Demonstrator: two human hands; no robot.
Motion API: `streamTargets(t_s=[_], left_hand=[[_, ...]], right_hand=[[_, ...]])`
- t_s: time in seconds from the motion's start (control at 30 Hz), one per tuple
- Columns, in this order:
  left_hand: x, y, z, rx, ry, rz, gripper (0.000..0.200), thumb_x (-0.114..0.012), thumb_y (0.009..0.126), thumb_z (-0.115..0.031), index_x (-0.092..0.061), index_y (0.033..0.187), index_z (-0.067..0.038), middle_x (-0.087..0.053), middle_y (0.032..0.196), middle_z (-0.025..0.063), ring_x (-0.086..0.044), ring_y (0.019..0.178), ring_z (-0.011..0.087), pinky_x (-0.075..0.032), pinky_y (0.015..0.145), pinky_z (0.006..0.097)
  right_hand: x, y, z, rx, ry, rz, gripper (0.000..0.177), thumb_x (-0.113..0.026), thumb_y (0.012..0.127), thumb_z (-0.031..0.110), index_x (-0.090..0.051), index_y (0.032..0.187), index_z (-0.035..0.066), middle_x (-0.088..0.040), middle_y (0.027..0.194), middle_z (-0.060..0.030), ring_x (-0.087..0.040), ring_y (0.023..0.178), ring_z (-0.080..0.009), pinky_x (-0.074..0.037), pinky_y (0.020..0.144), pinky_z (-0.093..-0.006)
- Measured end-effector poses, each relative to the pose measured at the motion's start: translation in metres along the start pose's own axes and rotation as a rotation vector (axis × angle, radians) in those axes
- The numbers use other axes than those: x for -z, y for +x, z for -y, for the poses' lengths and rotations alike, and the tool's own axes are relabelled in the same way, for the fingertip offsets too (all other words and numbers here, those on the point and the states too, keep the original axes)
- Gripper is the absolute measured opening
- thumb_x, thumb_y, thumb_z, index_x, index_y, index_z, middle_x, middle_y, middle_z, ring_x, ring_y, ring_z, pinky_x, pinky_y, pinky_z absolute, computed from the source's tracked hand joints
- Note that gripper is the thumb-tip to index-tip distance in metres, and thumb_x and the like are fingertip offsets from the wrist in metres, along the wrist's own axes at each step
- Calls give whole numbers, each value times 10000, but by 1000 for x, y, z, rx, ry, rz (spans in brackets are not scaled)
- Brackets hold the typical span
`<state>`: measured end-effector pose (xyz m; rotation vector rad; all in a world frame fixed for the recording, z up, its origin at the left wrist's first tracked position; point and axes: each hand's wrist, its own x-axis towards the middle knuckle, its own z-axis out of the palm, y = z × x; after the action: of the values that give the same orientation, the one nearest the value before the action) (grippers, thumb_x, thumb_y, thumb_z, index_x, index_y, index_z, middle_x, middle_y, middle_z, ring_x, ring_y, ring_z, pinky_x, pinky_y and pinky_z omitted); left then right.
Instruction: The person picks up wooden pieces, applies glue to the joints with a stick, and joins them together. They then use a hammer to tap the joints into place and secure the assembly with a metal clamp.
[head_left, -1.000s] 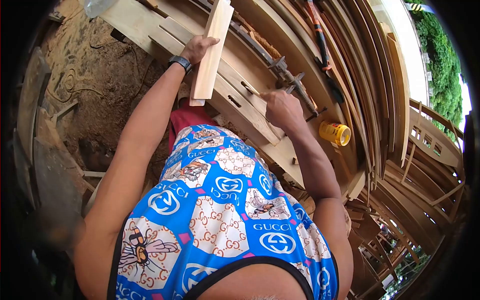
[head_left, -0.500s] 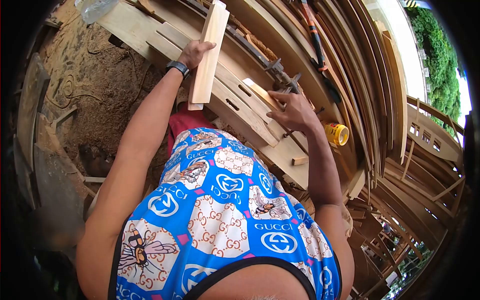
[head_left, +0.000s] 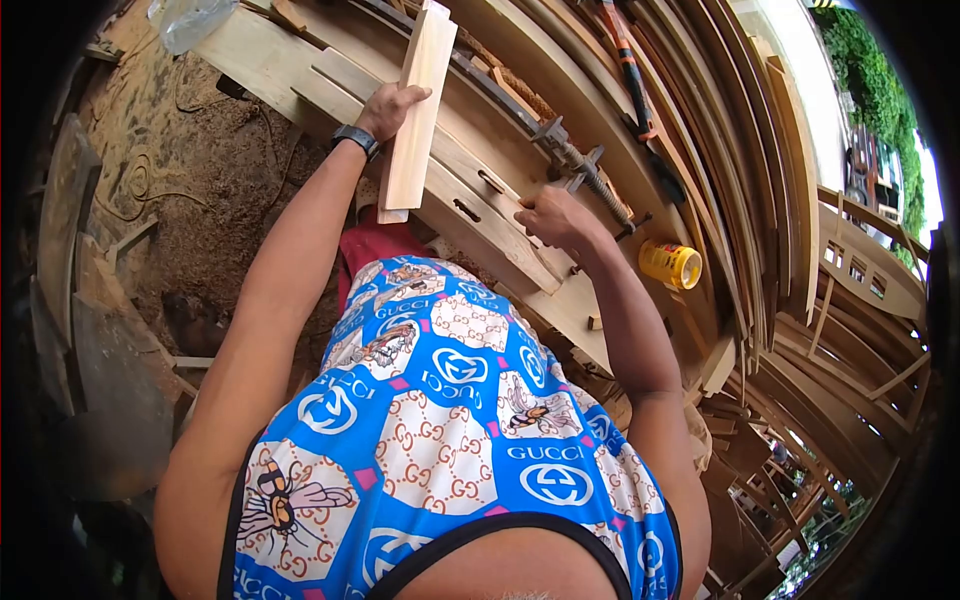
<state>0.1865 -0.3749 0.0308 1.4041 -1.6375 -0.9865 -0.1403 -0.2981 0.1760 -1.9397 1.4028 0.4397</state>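
My left hand [head_left: 388,110], with a dark watch at the wrist, is closed around a pale wooden board [head_left: 420,120] standing at a slant over the bench. My right hand [head_left: 555,216] has its fingers curled in a fist-like grip; what they hold, if anything, is hidden. It is just right of a long wooden piece [head_left: 480,225] that has two slots cut into it. Right beside the hand, a metal screw clamp [head_left: 570,150] lies along the bench.
A yellow jar [head_left: 670,265] stands to the right of my right forearm. Above it, a black-and-orange handled tool [head_left: 637,90] leans among long stacked planks [head_left: 720,150]. Sawdust-covered ground [head_left: 225,150] lies at left, with a clear plastic bag [head_left: 195,22] at the top left.
My right hand has moved slightly left and its reaching fingers have curled in. The bright wood strip by its fingertips no longer shows. My left hand and its board stay nearly still.
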Motion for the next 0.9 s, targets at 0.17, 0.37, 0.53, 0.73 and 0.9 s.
streamTargets(t_s=[0.17, 0.37, 0.53, 0.73, 0.9], left_hand=[[-4, 2, 12, -238, 186, -84, 362, -542, 982, -425, -775, 1019, -150, -731, 823, 224, -722, 754, 360, -576, 734, 404], [0, -1, -6, -21, -13, -1, 382, -533, 983, -429, -768, 1010, -129, -738, 844, 222, -727, 764, 339, -576, 768, 394], [0, -3, -13, -8, 23, -1, 525, -582, 925, -491, -750, 981, 3, -732, 829, 243, -732, 776, 311, -569, 761, 383], [-1, -5, -28, 277, -283, 12, 578, -608, 899, -486, -731, 946, 77, -734, 810, 223, -730, 757, 284, -569, 743, 373], [0, -4, -24, 175, -192, 16, 575, -602, 895, -482, -729, 943, 77, -729, 802, 227, -727, 750, 291, -567, 738, 373]], right_hand=[[41, 7, 24, -122, 108, 158, 324, -618, 884, 231, -705, 737, -45, -647, 621, -103, -612, 544, -183, -481, 536, -364], [49, 4, 27, -116, 119, 187, 332, -619, 901, 229, -699, 732, -45, -630, 602, -91, -593, 521, -176, -459, 508, -360], [44, -13, 12, -147, 54, 184, 293, -590, 859, 183, -715, 792, -73, -706, 711, -174, -701, 634, -261, -548, 590, -405], [31, -44, 15, -75, -62, 37, 308, -573, 872, 207, -690, 882, -78, -686, 897, -315, -700, 864, -442, -551, 821, -499], [43, -65, 17, -83, 5, -94, 379, -602, 911, 304, -686, 1084, -22, -697, 1005, -309, -676, 999, -450, -514, 913, -524]])
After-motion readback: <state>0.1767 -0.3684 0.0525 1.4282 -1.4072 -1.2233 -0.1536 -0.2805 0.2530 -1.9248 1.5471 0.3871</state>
